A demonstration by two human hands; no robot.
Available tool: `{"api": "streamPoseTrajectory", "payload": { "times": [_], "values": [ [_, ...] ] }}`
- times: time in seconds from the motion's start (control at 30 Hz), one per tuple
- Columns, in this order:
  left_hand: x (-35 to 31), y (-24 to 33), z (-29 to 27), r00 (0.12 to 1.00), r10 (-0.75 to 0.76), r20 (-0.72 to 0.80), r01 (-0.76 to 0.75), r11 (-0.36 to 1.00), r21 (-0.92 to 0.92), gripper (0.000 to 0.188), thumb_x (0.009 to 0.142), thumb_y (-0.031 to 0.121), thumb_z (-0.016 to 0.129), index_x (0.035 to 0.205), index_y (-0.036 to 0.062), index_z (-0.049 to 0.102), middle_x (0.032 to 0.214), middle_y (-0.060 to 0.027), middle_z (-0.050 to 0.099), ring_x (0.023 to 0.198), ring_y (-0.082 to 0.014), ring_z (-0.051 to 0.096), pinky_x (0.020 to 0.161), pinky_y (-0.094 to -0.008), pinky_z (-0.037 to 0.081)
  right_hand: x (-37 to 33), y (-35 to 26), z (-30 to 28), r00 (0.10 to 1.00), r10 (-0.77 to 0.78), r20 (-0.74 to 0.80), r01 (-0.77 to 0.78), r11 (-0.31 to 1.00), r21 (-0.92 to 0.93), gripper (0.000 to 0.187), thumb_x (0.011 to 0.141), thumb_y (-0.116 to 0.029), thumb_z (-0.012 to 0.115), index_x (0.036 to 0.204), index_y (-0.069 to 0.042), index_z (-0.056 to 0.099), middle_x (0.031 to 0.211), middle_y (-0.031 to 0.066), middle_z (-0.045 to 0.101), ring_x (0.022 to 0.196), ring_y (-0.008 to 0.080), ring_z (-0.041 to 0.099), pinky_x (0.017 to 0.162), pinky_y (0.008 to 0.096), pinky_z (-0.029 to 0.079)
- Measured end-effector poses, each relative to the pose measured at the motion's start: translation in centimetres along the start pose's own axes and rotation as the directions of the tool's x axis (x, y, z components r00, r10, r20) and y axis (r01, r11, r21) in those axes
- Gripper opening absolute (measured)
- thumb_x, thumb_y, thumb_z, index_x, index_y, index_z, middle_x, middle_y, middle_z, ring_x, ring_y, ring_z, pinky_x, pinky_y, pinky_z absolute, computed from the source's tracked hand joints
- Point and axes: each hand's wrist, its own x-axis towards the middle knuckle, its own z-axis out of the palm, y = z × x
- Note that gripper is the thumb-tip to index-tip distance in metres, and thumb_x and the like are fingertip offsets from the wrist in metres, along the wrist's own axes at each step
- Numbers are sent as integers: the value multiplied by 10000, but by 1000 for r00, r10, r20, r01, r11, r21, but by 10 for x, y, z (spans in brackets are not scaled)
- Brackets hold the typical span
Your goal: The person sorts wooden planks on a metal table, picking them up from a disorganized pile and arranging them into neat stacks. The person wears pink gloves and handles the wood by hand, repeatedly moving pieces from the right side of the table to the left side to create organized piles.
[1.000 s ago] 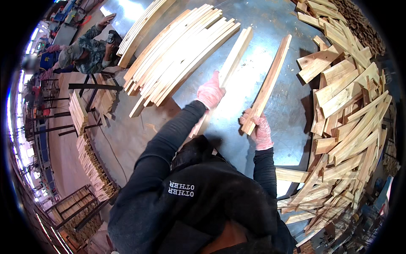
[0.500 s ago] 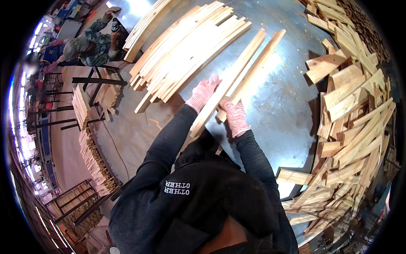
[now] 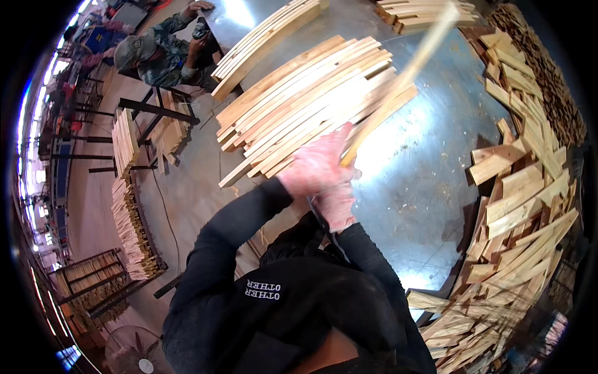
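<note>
My left hand (image 3: pixel 316 165) and my right hand (image 3: pixel 336 207), both in pink knit gloves, are close together at the table's near edge, the left partly over the right. Both appear closed round the lower end of a long wooden strip (image 3: pixel 405 78), which is blurred by motion and slants up to the far right. The gloves hide part of that end, and the fingers are smeared. Just left of the strip a batch of pale wooden strips (image 3: pixel 299 93) lies side by side on the metal table (image 3: pixel 430 168). My left hand overlaps this batch's near edge.
Another row of strips (image 3: pixel 261 47) lies beyond the batch, and more strips (image 3: pixel 423 14) lie at the far edge. A heap of boards (image 3: pixel 517 199) lines the right side. A person in camouflage (image 3: pixel 165 53) is at the far left. Stacked strips (image 3: pixel 128 206) and a fan (image 3: pixel 134 352) stand left.
Two strips were apart over the table, one at each hand. Now my hands have come together and one strip swings, blurred; another strip's end shows behind it beside the batch. The view has shifted.
</note>
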Motion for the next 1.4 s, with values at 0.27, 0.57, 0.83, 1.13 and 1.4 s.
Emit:
{"api": "streamPoseTrajectory", "payload": {
  "times": [0.27, 0.57, 0.83, 1.13, 1.4],
  "values": [
    [147, -103, -129, 977, -212, 12, 180, 853, 489, 475, 897, 360, 654, 1248, 70, 521, 895, -177, 705, 893, -382, 680, 788, -518, 509, 19, 2, -64, 992, -68, -105, 5, 860, -510, 837, 851, -216, 756, 1532, -24, 311, 1435, 245, 426, 1250, 378, 536, 1049, 446, 450],
    [211, -245, -144, 914, -338, -224, 398, 649, 649, 744, 866, 359, 707, 1443, 36, 366, 1214, -215, 607, 1014, -381, 664, 816, -469, 544, 14, 50, -82, 954, 163, -252, -265, 852, -452, 728, 880, -190, 716, 1505, -42, 376, 1398, 244, 485, 1260, 398, 518, 1053, 453, 436],
    [203, -241, -58, 971, -214, -105, 239, 871, 429, 724, 902, 509, 591, 1443, 57, 425, 1446, -198, 466, 1220, -396, 558, 1051, -492, 424, 110, 41, -74, 978, 17, -210, -190, 501, -844, 631, 1006, -456, 486, 1451, -11, 446, 1418, 285, 474, 1325, 473, 419, 1096, 510, 353],
    [240, -167, -68, 683, -478, 553, 100, 810, 578, 892, 905, 743, 399, 1391, 6, 525, 1448, -226, 489, 1250, -404, 551, 1039, -473, 434, 140, 71, -62, 967, 88, -238, -242, 599, -763, 972, 926, -670, 474, 1503, 91, 290, 1558, 315, 284, 1462, 489, 196, 1205, 561, 58],
    [229, -206, -40, 801, -273, 533, 233, 962, 142, 1039, 826, 530, 747, 1554, -7, 236, 1364, -192, 596, 1271, -272, 566, 1067, -330, 433, 138, 80, -34, 868, 193, -458, -296, 941, -163, 1036, 865, -464, 717, 1549, 71, 154, 1576, 275, 267, 1482, 382, 212, 1218, 454, 144]
  ]
}}
